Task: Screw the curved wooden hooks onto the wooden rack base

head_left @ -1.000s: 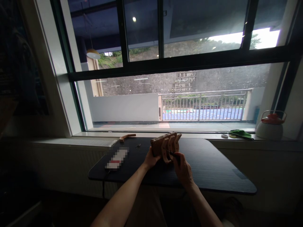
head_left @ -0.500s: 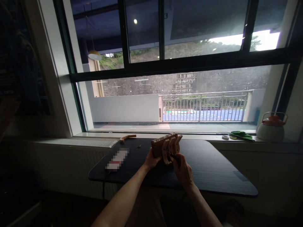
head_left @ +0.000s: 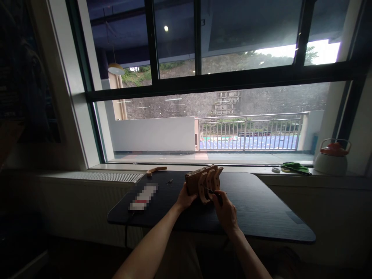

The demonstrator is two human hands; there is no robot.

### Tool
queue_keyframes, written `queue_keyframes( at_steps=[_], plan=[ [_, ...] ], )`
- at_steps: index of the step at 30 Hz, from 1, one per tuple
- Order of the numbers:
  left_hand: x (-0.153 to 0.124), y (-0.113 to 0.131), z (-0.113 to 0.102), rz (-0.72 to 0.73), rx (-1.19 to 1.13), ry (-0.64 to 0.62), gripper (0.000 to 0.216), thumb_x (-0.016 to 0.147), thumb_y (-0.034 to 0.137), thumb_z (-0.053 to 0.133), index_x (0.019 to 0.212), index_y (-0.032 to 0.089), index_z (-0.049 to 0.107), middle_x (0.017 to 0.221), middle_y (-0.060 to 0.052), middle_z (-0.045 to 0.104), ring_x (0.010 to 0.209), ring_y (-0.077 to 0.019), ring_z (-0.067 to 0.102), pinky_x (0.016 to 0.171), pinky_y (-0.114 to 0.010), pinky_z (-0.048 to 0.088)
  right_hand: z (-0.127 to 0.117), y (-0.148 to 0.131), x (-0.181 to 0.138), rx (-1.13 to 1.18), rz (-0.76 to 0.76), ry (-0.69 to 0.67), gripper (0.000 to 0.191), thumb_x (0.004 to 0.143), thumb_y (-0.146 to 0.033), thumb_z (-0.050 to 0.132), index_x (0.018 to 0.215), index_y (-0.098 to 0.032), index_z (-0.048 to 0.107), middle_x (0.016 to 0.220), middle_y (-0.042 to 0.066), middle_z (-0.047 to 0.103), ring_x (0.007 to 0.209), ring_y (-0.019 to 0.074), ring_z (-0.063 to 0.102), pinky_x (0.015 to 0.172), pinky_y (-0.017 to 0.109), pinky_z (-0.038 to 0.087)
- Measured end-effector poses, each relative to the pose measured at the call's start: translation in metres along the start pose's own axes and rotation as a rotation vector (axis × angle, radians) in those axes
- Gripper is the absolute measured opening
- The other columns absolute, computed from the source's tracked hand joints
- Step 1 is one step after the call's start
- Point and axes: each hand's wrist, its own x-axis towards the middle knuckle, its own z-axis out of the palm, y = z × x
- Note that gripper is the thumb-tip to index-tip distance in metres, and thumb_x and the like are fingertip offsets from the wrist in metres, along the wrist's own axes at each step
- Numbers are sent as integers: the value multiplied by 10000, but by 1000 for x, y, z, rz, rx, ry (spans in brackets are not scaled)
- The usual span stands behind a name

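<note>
My left hand (head_left: 185, 199) is closed around the lower left side of a brown box-like wooden piece (head_left: 192, 183), holding it tilted over the dark table (head_left: 267, 209). Several curved wooden legs (head_left: 202, 189) with small dark holes stand out from its right face. In my right hand (head_left: 227, 212) is a screwdriver (head_left: 216, 192) with a dark handle, its thin shaft pointing left at the legs. Whether the tip sits in a screw is too small to tell. My right fingers are wrapped round the handle.
One loose bent wooden leg (head_left: 155, 171) lies at the table's back left edge, near a few small screws (head_left: 170, 181). A pixelated flat object (head_left: 143, 197) with a cable lies at left. On the windowsill are tape rolls (head_left: 276, 169), a green cloth (head_left: 296, 167) and a white kettle (head_left: 330, 161).
The view has shifted very slightly. Both hands keep their hold on the wooden piece and the screwdriver, with almost no visible movement.
</note>
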Motion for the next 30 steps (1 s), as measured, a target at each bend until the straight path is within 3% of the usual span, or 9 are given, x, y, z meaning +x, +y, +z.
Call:
queue_keyframes(
  at_steps=[5,18,24,27,30],
  plan=[
    [-1,1,0,10,28,10,556,583,186,749,1077,198,495,979,-34,641,925,-237,593,846,-392,453,0,-2,-1,54,-87,13,268,881,-348,363,1099,-220,455,945,39,656,770,185,638,622,269,451],
    [0,1,0,12,41,-23,558,601,205,742,1093,194,478,1006,-39,634,959,-243,584,854,-396,453,1,4,1,136,54,-6,345,871,-482,380,1009,-205,531,817,53,666,711,208,640,584,279,461],
    [0,0,-1,4,36,-3,582,581,200,759,1095,199,487,1010,-40,634,967,-247,583,862,-396,449,-2,3,2,149,38,59,338,850,-474,419,1001,-219,583,921,57,655,822,208,620,662,287,477],
    [-1,-1,-1,15,19,-4,568,582,208,758,1083,197,489,998,-37,637,950,-241,588,851,-386,452,-1,2,2,185,-18,51,326,870,-421,381,1060,-216,549,1005,69,636,882,212,611,718,308,481],
    [0,-2,0,35,-12,-23,545,597,212,746,1075,198,484,991,-34,638,942,-235,592,838,-377,459,0,3,1,193,-14,54,324,881,-396,361,1125,-221,483,979,62,643,821,207,628,668,307,487]
  ],
)
